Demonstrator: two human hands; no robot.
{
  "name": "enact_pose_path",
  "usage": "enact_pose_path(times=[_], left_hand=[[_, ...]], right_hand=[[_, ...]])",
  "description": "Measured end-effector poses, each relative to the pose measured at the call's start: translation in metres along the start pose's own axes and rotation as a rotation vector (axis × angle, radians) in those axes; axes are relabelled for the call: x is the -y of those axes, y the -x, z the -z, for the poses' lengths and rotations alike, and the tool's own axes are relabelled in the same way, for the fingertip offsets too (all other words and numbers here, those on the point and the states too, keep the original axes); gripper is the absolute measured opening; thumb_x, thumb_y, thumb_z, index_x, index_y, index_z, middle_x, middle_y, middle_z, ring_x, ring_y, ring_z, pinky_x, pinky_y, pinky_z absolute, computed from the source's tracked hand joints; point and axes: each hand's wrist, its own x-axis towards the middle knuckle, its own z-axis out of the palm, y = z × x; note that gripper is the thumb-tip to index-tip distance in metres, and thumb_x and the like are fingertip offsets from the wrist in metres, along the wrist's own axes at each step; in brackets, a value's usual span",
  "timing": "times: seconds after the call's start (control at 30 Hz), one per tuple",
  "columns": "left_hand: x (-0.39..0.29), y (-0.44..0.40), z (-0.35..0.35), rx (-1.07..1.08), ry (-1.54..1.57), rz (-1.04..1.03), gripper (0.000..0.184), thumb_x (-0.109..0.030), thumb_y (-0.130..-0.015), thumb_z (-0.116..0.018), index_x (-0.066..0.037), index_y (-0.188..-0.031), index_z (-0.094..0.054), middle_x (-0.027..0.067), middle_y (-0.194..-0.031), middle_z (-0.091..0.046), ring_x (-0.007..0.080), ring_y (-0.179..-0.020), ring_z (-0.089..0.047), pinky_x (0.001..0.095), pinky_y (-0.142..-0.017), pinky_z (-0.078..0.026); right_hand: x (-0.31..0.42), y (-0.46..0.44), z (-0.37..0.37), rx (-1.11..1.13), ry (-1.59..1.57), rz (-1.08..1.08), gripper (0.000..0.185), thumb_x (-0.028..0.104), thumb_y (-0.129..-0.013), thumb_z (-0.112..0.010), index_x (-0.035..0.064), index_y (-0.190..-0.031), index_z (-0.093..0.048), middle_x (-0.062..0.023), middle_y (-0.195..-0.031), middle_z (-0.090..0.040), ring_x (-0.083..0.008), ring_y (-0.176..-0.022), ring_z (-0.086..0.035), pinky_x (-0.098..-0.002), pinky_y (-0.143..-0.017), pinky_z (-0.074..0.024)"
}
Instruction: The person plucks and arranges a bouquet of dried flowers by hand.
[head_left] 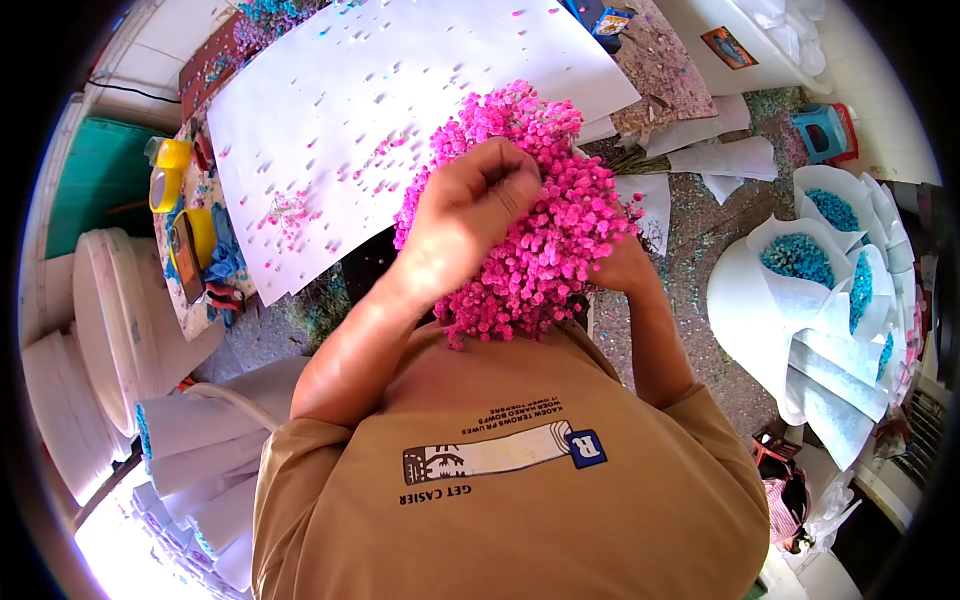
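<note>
A large bunch of small bright pink flowers [535, 250] is held in front of my chest. My left hand [478, 205] is over the upper part of the bunch, its fingers curled together against the blossoms; anything between the fingertips is too small to make out. On the other side, my right hand [618, 262] is partly hidden behind the flowers, gripping the bunch low down. Wrapped stems [640, 162] stick out to the right behind it. White paper [330, 130] scattered with loose pink and blue petals lies on the table beyond.
Blue bouquets in white wrapping [798, 258] stand at the right. A blue and red stool [825, 132] is at the upper right. Yellow tape rolls [170, 172] lie on the table's left end. Rolled white wraps [200, 440] stand at the lower left.
</note>
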Motion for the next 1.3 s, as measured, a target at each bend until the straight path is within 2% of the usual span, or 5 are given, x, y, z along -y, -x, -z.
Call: enact_pose_path(times=[0.17,0.33,0.6,0.97,1.3], left_hand=[[-0.014,-0.016,0.005,0.199,0.147,0.214,0.018,-0.019,-0.098,-0.064,-0.003,-0.105,-0.065,0.0009,-0.078,-0.059,0.0044,-0.058,-0.043,0.0222,-0.049,-0.031],[-0.013,-0.030,-0.013,0.247,-0.539,-0.136,0.017,-0.005,-0.090,-0.068,0.002,-0.105,-0.068,0.0082,-0.088,-0.069,0.0172,-0.078,-0.066,0.0319,-0.071,-0.054],[0.003,-0.027,-0.021,0.151,-0.912,-0.450,0.012,-0.007,-0.082,-0.064,-0.002,-0.092,-0.069,0.0193,-0.090,-0.065,0.0420,-0.081,-0.065,0.0497,-0.072,-0.053],[-0.022,-0.033,-0.009,0.240,0.450,0.275,0.021,-0.024,-0.099,-0.059,-0.004,-0.103,-0.066,-0.0020,-0.074,-0.054,0.0037,-0.058,-0.040,0.0232,-0.047,-0.026],[-0.004,-0.042,-0.058,0.217,-1.104,-0.363,0.018,-0.017,-0.085,-0.068,-0.008,-0.098,-0.078,0.0143,-0.092,-0.069,0.0354,-0.082,-0.068,0.0440,-0.074,-0.055]], right_hand=[[0.002,0.001,-0.001,0.041,-0.321,-0.276,0.071,0.022,-0.078,-0.082,0.0036,-0.141,-0.054,-0.0188,-0.142,-0.055,-0.0350,-0.137,-0.047,-0.0437,-0.121,-0.0313],[0.006,-0.004,-0.001,-0.121,-0.307,-0.152,0.067,0.021,-0.078,-0.081,0.0007,-0.136,-0.054,-0.0218,-0.140,-0.053,-0.0398,-0.135,-0.048,-0.0488,-0.118,-0.0341],[0.013,-0.016,0.007,-0.180,-0.279,-0.086,0.060,0.027,-0.083,-0.075,0.0049,-0.136,-0.057,-0.0221,-0.144,-0.052,-0.0422,-0.139,-0.044,-0.0514,-0.119,-0.0326],[0.014,-0.021,0.007,-0.210,-0.284,-0.082,0.065,0.032,-0.079,-0.079,0.0044,-0.134,-0.058,-0.0209,-0.134,-0.060,-0.0419,-0.128,-0.054,-0.0526,-0.113,-0.0383],[0.022,-0.020,0.011,-0.227,-0.536,-0.130,0.054,0.014,-0.072,-0.081,0.0002,-0.121,-0.062,-0.0169,-0.120,-0.067,-0.0293,-0.113,-0.065,-0.0418,-0.099,-0.0503]])
